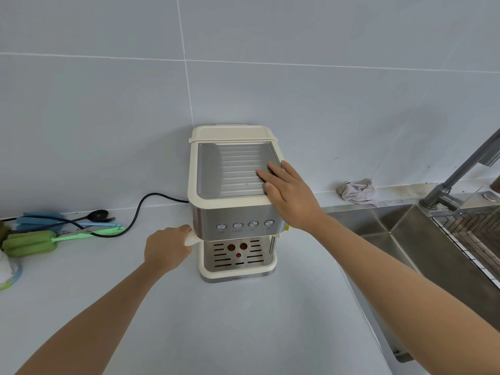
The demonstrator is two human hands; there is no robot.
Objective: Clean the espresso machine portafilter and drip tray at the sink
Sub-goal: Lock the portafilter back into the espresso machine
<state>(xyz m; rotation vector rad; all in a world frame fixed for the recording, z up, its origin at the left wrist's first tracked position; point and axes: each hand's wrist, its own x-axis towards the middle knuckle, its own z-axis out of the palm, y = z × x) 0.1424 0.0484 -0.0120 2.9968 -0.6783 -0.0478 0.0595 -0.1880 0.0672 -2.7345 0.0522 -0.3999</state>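
A cream and steel espresso machine [216, 169] stands on the counter against the tiled wall. My right hand [289, 196] rests flat on the right side of its ribbed steel top, fingers straight. My left hand [166, 249] grips the cream portafilter handle [190, 238], which sticks out to the left under the button panel. The portafilter's head is hidden under the machine's front. At the machine's base sits the slotted steel drip tray [238, 257] with a red float in its middle.
A steel sink [389, 234] with a tap [460, 174] and a ribbed rack [476, 236] lies to the right. A crumpled rag [357, 192] sits behind it. Left on the counter lie green and blue brushes [32, 242], a dark spoon [97, 215] and the machine's black cord [140, 209].
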